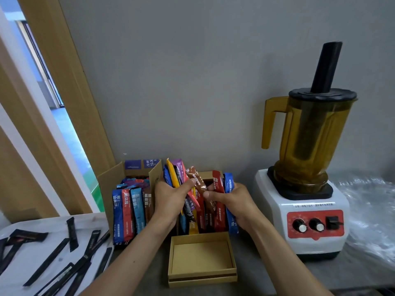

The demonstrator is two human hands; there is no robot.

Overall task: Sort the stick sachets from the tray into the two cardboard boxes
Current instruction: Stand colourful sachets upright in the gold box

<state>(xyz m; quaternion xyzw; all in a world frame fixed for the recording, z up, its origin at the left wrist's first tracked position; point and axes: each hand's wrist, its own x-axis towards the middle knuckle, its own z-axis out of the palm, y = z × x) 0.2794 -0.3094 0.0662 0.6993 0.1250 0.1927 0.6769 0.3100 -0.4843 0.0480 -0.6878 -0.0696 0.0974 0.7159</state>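
Observation:
My left hand [171, 199] grips a fan of coloured stick sachets [176, 174], blue, yellow and purple among them. My right hand [233, 201] holds red and blue sachets [223, 184], and its fingertips pinch a brown sachet [197, 178] between the two bunches. Both hands hover over the right cardboard box [208, 175], which is mostly hidden behind them. The left cardboard box [109, 180] stands open with several coloured sachets [130, 210] upright inside. The white tray [32, 259] at the lower left carries several black stick sachets [72, 233].
A shallow cardboard lid [201, 274] lies open in front of the right box. A blender [307, 167] with an amber jug stands at the right, crumpled clear plastic [372, 210] beyond it. A grey wall rises just behind the boxes.

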